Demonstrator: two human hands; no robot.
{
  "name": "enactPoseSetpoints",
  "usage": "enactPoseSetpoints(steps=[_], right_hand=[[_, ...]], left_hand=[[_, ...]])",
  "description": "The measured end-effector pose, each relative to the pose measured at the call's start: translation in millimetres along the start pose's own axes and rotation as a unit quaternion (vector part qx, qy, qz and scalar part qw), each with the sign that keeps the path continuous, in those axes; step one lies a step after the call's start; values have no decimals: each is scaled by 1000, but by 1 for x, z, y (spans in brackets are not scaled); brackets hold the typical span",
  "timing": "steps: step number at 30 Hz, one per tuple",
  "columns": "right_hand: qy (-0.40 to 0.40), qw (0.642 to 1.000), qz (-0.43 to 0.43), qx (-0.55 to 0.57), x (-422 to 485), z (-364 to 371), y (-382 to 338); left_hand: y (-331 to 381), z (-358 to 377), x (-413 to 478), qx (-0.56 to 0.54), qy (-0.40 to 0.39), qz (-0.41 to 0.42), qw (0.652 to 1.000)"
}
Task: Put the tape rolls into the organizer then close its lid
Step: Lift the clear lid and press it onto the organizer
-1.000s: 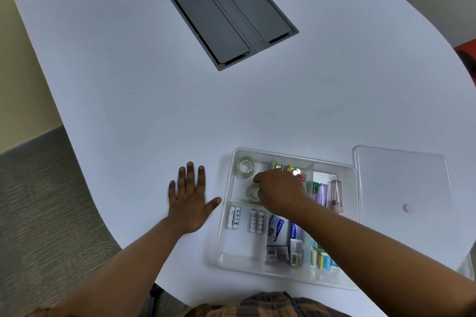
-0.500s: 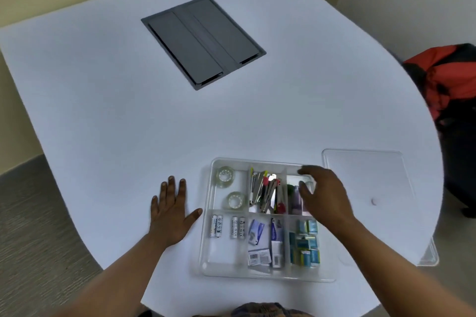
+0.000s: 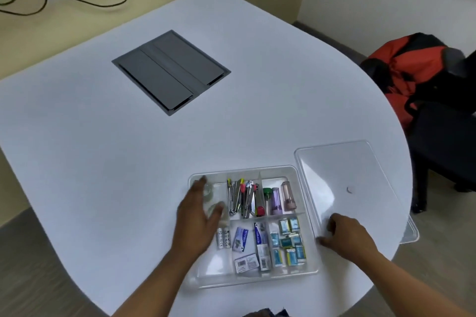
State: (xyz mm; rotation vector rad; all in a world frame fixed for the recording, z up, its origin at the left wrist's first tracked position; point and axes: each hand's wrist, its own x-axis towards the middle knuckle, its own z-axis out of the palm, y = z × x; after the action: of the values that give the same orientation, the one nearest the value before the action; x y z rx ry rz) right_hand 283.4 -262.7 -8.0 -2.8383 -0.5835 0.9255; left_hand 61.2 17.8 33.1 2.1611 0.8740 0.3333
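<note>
The clear organizer [image 3: 294,171] sits open at the table's near edge, its compartments filled with small items. Two clear tape rolls [image 3: 210,192] lie in its far left compartment, seen only faintly past my fingers. My left hand [image 3: 198,217], blurred and with fingers apart, hovers over that left side and holds nothing. The clear lid [image 3: 345,167] lies flat on the table, right of the organizer. My right hand [image 3: 347,237] is on the lid's near left corner, thumb at the edge and fingers curled on top.
Other compartments hold batteries [image 3: 223,238], metal clips [image 3: 242,198], small tubes [image 3: 282,198] and blue packets [image 3: 288,242]. A grey cable hatch [image 3: 171,72] is set into the white table [image 3: 103,149]. A dark chair with an orange bag [image 3: 407,72] stands to the right.
My left hand left the table and moved right over the organizer's left side. My right hand moved from the organizer to the lid's near corner. The view tilted up.
</note>
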Motion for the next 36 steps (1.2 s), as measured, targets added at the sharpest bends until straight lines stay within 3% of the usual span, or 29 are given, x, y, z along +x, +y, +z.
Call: enactPoseSetpoints(steps=[3,8,12,18,26,29,32,36], right_hand=[[14,1000,-11,1,-2,6,-2],[78,996,19,35,-6,9,-9],[172,983,20,62,-7,-5,-10],[302,948,-48,84,-7,-59,-20],[466,855,-188,124,-23,-133,-58],[516,799,-281,123,-32,-156,-77],[526,745,-370,178,-39,-180,-96],[473,712,-406,322,-48,-200,-121]], left_hand=[[29,20,-4,12,-47,52,997],[52,32,-6,9,-53,81,995],[52,29,-4,21,-49,84,995],[62,23,4,-19,-21,66,997],[78,-9,41,-54,31,74,995],[79,-32,64,-57,59,70,994],[74,-54,79,-97,72,25,992],[63,-75,76,-170,85,10,982]])
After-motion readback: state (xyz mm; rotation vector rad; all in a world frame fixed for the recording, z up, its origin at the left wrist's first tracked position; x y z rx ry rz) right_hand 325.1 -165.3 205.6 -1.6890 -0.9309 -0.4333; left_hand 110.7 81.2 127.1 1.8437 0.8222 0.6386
